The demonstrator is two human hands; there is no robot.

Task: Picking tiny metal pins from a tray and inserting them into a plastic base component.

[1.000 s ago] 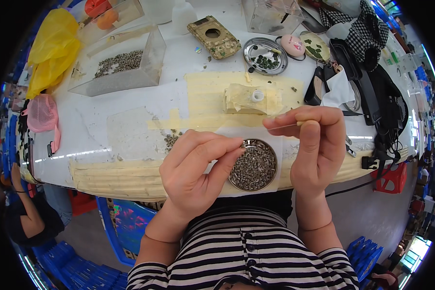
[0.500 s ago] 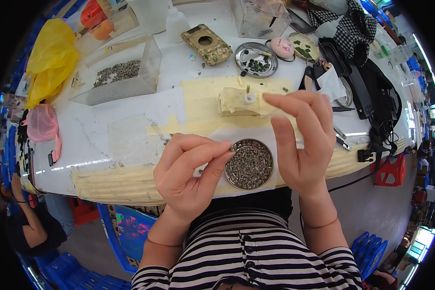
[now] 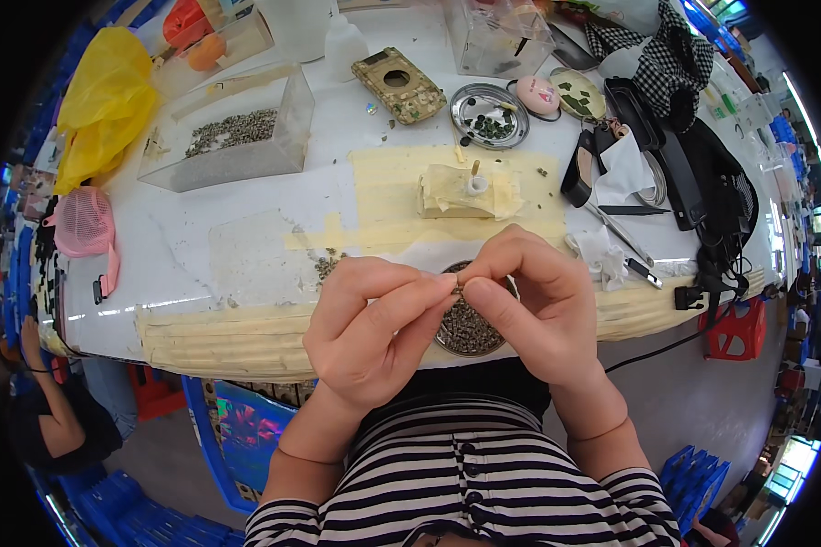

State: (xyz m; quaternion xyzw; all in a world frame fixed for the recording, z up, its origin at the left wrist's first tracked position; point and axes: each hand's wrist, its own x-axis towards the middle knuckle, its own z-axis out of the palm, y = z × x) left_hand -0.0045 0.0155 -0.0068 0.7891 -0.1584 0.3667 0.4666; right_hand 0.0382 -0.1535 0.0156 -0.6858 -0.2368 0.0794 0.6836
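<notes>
My left hand [image 3: 365, 333] and my right hand [image 3: 545, 305] meet fingertip to fingertip over a round dish [image 3: 494, 348] heaped with small grey metal pieces [image 3: 468, 330]. Both hands are closed in a pinch. Whatever sits between the fingertips is too small to name. Behind them, a block wrapped in cream tape [image 3: 447, 199] carries a white ring [image 3: 477, 185] and a short upright brass-coloured pin [image 3: 475, 168]. A few loose metal pieces [image 3: 327, 264] lie beside my left hand.
A clear tray [image 3: 287, 164] of similar pieces stands at the left. Further back are a camouflage toy tank hull [image 3: 400, 84] and a metal dish [image 3: 522, 133] with dark green bits. Tweezers [image 3: 622, 232], a crumpled tissue [image 3: 600, 255] and a black bag [image 3: 725, 173] lie at the right.
My right hand has come down and left from beside the taped block, its fingers closing into a pinch against my left fingertips. My left hand has shifted slightly right.
</notes>
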